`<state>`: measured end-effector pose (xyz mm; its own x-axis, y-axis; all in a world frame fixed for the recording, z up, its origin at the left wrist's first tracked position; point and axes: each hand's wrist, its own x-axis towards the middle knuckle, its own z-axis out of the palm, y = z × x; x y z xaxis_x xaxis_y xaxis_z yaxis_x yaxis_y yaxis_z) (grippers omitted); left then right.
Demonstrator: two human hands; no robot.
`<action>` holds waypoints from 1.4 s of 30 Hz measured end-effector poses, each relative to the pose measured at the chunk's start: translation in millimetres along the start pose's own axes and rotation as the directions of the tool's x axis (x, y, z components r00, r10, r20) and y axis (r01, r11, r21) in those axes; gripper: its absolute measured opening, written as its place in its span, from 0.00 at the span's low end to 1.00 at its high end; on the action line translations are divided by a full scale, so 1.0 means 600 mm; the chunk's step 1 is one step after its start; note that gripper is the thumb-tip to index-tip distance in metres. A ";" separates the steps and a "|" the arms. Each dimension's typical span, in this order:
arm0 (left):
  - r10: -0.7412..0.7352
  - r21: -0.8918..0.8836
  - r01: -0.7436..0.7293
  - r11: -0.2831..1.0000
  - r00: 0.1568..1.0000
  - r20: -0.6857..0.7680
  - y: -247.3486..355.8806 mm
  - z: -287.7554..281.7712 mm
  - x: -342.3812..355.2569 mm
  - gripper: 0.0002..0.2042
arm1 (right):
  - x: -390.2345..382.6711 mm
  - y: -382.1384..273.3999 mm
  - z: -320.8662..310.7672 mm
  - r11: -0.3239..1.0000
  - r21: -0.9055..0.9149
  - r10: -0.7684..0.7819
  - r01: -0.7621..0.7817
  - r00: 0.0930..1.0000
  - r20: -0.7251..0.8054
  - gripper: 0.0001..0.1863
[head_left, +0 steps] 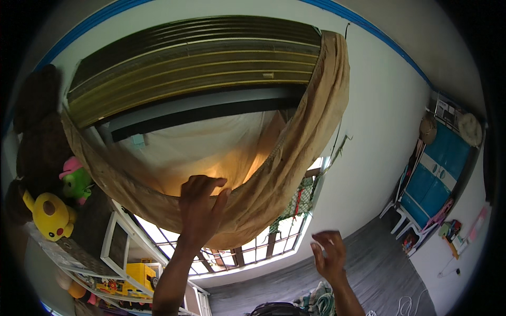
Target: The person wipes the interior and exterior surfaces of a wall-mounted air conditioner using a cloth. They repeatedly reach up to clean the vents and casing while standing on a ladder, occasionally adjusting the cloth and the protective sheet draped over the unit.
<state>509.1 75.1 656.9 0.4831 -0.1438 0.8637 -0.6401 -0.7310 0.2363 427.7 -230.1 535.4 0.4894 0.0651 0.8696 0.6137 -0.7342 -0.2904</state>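
A brown cloth cover (311, 137) hangs as a wide sling beneath a wall-mounted air conditioner (205, 66) with a ribbed, dark olive front. The inside of the sling is pale and glows orange near its bottom. My left hand (203, 205) is raised in front of the cover's lower rim, its fingers bent and a gap showing between finger and thumb. Whether it touches the cloth I cannot tell. Lower on the right, my right hand (330, 255) is held in the air, fingers loosely bent and thumb apart, with nothing in it.
Behind the cover is a barred window (242, 255). At the left, a yellow plush toy (51, 216), a green plush toy (77, 181) and a dark brown one (39, 137) sit above a white shelf (116, 250). A blue cabinet (435, 174) stands right, beyond the grey floor (369, 253).
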 end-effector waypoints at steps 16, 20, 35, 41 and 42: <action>-0.521 -0.844 0.258 0.470 0.853 -0.030 0.004 0.079 0.266 0.11 | 0.299 -0.100 0.132 0.964 0.213 -0.162 0.163 0.987 -0.020 0.10; -0.559 -0.909 0.120 0.399 0.818 -0.138 -0.072 0.093 0.248 0.06 | 0.273 -0.069 0.120 0.972 0.207 -0.117 0.110 0.993 0.020 0.12; -0.027 0.591 -0.147 0.793 0.961 0.275 -0.210 0.029 0.101 0.18 | 0.341 -0.053 0.089 0.917 -0.045 -0.370 0.396 0.888 0.273 0.24; -0.299 0.464 0.074 0.883 0.850 0.435 -0.157 -0.005 0.129 0.30 | 0.375 -0.036 0.090 0.716 -0.345 -0.491 0.607 0.789 0.369 0.29; -0.139 0.412 -0.028 0.911 0.920 0.368 -0.144 -0.013 0.121 0.33 | 0.380 -0.031 0.085 0.616 -0.444 -0.536 0.651 0.759 0.369 0.28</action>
<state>595.0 133.2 702.4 0.7526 -0.2762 0.5977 -0.3498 -0.9368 0.0076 559.4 -167.0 718.5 0.2715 0.6923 0.6686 0.4211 -0.7101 0.5643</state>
